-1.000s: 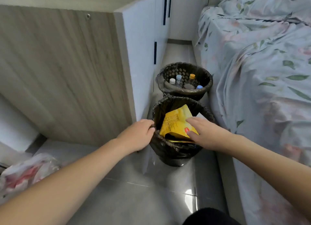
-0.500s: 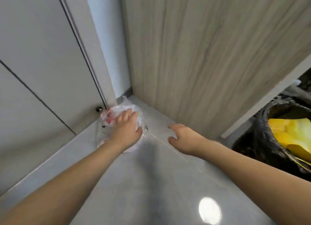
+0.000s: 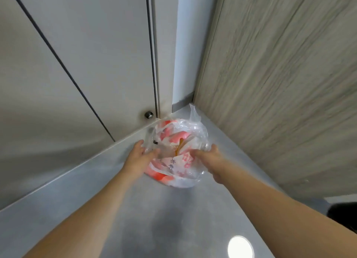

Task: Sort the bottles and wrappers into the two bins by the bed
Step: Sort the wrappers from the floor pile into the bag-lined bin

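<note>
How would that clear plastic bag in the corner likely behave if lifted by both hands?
The plastic bag is thin, crinkled film, so it would probably sag and change shape. It seems to hold flat pink-and-white wrappers, so it is likely light. The left hand and right hand grip opposite sides; glossy film may slip.

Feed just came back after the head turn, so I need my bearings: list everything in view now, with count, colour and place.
plastic bag: one, clear with pink-red and white print, on the floor in the corner; contents hard to tell
door stopper: one, silver, low on the grey panel beside the bag
grey panels: two, pale grey, left side
wood-grain panel: one, beige, right side
floor: grey, glossy, with a light reflection at bottom right
dark object: one, black, right edge, cut off
left hand: grips the bag's left side
right hand: grips the bag's right side
</note>
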The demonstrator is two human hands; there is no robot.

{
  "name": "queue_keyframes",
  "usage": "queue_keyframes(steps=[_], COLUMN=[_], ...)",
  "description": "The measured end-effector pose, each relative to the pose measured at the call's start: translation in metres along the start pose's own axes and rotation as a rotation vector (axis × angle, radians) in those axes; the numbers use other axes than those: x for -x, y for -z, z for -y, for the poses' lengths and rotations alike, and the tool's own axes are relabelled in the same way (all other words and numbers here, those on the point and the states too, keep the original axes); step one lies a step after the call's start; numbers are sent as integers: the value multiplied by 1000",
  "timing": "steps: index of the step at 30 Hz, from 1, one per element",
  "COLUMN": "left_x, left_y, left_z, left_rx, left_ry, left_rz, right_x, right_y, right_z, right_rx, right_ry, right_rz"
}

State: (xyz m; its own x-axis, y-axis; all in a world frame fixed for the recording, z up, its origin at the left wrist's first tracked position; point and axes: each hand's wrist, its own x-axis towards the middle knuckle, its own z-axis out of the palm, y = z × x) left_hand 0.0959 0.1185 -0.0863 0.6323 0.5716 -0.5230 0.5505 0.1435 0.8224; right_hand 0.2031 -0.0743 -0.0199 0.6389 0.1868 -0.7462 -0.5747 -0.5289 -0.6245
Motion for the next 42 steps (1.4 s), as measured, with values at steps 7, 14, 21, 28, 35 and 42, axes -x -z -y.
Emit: queue_keyframes(steps=[7,14,21,28,35,42], left_x=[22,62,133,74,2,21], left_y=[-15,-35,-92,-98,-101,-107], left_z=[-40,-103,-75,-59,-39,-19], left_rx=[10,-235,-553,-830,-1117,-907], left_ry=[-57,-165,-59,-89,-145,-173], left_rz=[76,275,682,433,-31,140], right_x=[16,83,117,115,103,109], right_y=[32,94,140,157,141,145], right_z=[13,45,3,-31,-31,-44], right_rx=[-34,239,445,594,735,753], right_ry=[129,342,257,95,114,105], right_rz=[-4,-191,-348,-428,-371,-276])
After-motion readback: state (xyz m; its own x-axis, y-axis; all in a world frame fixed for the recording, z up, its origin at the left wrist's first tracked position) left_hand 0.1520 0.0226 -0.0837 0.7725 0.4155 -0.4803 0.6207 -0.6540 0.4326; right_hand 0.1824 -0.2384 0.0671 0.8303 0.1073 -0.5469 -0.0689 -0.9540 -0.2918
